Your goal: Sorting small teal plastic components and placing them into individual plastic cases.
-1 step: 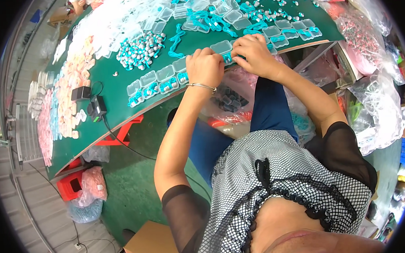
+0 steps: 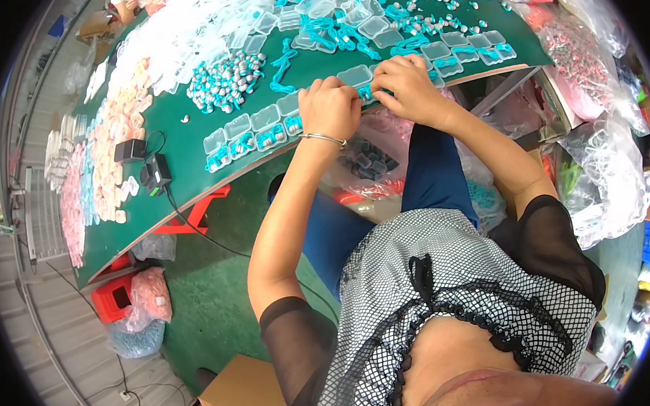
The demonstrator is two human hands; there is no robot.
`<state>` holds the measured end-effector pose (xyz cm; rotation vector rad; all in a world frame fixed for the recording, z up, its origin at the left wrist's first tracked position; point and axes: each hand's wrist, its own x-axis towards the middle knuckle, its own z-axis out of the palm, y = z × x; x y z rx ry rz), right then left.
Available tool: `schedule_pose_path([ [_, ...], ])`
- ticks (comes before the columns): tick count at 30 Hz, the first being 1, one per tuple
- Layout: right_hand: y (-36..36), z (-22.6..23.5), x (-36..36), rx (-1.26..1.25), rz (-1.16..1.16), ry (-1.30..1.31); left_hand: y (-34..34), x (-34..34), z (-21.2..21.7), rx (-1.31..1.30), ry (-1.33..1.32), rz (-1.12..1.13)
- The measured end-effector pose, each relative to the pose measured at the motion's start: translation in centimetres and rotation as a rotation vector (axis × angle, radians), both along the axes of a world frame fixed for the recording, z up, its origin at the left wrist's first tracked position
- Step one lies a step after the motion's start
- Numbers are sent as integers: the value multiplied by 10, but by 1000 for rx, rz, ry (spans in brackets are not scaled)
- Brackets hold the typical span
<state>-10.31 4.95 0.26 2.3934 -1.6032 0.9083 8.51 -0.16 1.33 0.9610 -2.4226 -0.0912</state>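
At the front edge of the green table (image 2: pixel 182 148), my left hand (image 2: pixel 329 109) bends over a row of small clear plastic boxes with raised lids. Its fingers are curled together, and what they grip is hidden. My right hand (image 2: pixel 411 90) is close by on the right, fingers bent and pressed together over the same row. Between the two hands shows a clear box lid (image 2: pixel 355 76) with turquoise cord (image 2: pixel 365 93) below it. Left of my hands, open boxes (image 2: pixel 269 136) hold turquoise cords and silvery-turquoise pieces. More boxes (image 2: pixel 447 63) with cord line up to the right.
Beyond my hands lie a pile of silvery-turquoise pieces (image 2: pixel 227 81), bundled cords (image 2: pixel 337 33) and many clear boxes (image 2: pixel 315 7). Peach pieces (image 2: pixel 120 129) and black adapters (image 2: pixel 156 170) are at the left. Plastic bags (image 2: pixel 596 181) crowd the right; a cardboard box (image 2: pixel 243 391) stands on the floor.
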Motion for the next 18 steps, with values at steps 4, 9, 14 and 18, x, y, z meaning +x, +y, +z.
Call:
schedule_pose_path([
  [4, 0, 3, 1, 16, 19, -26, 1, -5, 1, 59, -68, 93],
  [9, -29, 9, -35, -74, 19, -150, -3, -11, 15, 167, -184, 144],
  [14, -80, 4, -100, -20, -281, -84, -5, -6, 19, 205, -82, 109],
  [18, -100, -3, -108, 31, -355, 161, -16, 11, 13, 189, 94, 60],
])
